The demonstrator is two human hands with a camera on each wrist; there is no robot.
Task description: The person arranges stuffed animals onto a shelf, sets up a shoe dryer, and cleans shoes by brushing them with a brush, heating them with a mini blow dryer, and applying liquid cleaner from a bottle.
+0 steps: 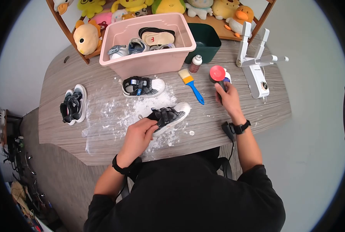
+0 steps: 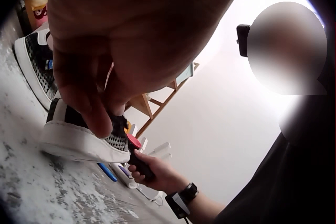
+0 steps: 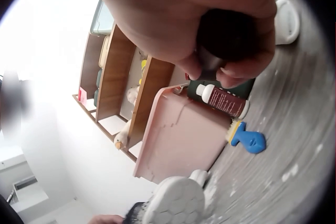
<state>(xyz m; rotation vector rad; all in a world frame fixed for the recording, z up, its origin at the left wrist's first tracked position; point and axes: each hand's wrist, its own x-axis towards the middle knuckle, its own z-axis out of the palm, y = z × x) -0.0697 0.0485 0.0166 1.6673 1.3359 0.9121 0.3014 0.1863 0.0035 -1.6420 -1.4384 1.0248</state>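
My left hand (image 1: 139, 133) grips a black and grey shoe (image 1: 173, 117) with a white toe cap by its heel opening, the toe pointing up to the right. In the left wrist view, the fingers pinch the upper of this shoe (image 2: 79, 140) above its white sole. The right hand (image 1: 229, 99) holds a black-handled tool (image 1: 217, 73) with a round red head, upright over the table's right side. Its dark handle (image 3: 227, 35) fills the grasp in the right wrist view. Behind the held shoe, the matching shoe (image 1: 143, 86) lies amid white residue (image 1: 139, 110).
A brush (image 1: 193, 88) with a blue handle lies between the hands, near a brown bottle (image 1: 195, 64). Behind stand a pink bin (image 1: 153, 63) of shoes and a green bin (image 1: 209, 46). Two dark shoes (image 1: 75, 104) sit left; a white folding device (image 1: 255, 77) stands right.
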